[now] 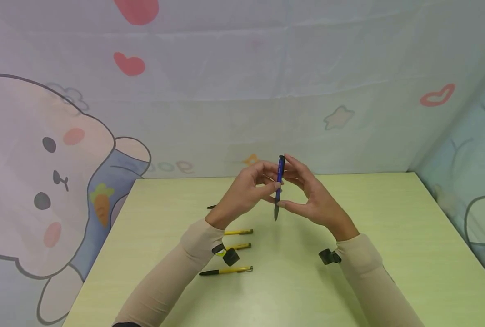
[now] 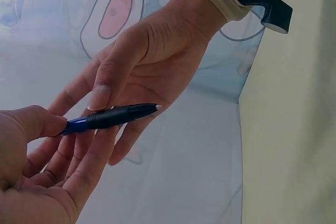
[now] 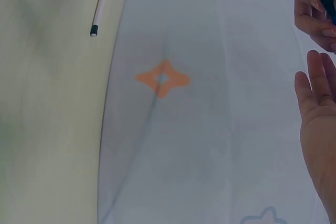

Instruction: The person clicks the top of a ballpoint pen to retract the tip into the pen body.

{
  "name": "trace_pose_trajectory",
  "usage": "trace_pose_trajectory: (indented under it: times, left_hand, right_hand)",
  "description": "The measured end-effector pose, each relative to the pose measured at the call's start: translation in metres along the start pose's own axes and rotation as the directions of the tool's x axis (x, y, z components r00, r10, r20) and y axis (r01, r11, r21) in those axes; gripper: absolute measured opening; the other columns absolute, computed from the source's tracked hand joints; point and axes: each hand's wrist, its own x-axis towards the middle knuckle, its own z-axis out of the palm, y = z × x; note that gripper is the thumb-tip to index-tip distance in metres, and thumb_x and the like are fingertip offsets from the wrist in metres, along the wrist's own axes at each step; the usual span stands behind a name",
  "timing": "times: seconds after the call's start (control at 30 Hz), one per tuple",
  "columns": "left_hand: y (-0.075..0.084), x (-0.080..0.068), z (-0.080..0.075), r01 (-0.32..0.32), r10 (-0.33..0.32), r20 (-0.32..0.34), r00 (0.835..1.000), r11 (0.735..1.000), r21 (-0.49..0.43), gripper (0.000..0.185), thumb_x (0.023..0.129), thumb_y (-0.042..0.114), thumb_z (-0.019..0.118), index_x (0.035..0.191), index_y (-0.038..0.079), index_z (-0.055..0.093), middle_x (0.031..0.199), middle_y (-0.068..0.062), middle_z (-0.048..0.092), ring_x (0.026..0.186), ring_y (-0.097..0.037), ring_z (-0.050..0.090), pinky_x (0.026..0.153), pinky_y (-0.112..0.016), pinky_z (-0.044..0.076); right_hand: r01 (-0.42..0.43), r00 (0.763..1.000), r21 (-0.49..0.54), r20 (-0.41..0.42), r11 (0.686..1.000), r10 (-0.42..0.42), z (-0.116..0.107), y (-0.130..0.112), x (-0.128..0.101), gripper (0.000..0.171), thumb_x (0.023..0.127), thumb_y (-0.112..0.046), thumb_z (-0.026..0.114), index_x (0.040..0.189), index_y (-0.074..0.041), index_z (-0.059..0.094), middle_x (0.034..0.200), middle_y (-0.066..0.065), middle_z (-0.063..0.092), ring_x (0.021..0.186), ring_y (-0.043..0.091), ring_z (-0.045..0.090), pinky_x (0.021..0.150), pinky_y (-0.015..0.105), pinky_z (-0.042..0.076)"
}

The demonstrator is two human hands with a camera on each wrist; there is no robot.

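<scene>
Hands (image 1: 248,193) (image 1: 313,200) hold blue pen (image 1: 279,181) upright over table (image 1: 389,236)

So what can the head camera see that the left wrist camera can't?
Only the head view shows the three yellow-and-black pens lying on the pale green table, and both beige sleeves. Only the left wrist view shows, close up, the blue pen's black grip section and its tip pointing toward the right hand's palm. Both show the blue-and-black pen pinched by the left hand, with the right hand around it.
</scene>
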Motion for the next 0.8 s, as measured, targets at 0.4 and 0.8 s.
trace_pose_trajectory:
  times: [0.4, 0.8]
  left_hand:
    - [0.003, -0.001, -0.001, -0.009, 0.008, -0.01, 1.0, 1.0, -0.022, 0.03, 0.1, 0.006, 0.063, 0.13, 0.009, 0.057, 0.109, -0.015, 0.064, 0.098, -0.029, 0.066, 0.077, -0.05, 0.062]
    - [0.005, 0.001, 0.0, -0.019, 0.019, -0.001, 1.0, 1.0, -0.013, 0.032, 0.1, 0.006, 0.063, 0.132, 0.009, 0.058, 0.108, -0.016, 0.063, 0.097, -0.028, 0.066, 0.075, -0.044, 0.063]
  right_hand:
    - [-0.009, 1.0, 0.013, 0.01, 1.0, 0.009, 0.002, -0.022, 0.004, 0.099, 0.083, 0.015, 0.074, 0.161, -0.009, 0.017, 0.149, 0.015, 0.042, 0.139, 0.031, 0.045, 0.119, 0.043, 0.035]
    - [-0.02, 1.0, 0.003, 0.015, 1.0, 0.02, 0.001, -0.024, 0.005, 0.105, 0.082, 0.014, 0.076, 0.163, -0.013, 0.014, 0.147, 0.016, 0.045, 0.139, 0.03, 0.045, 0.119, 0.049, 0.034]
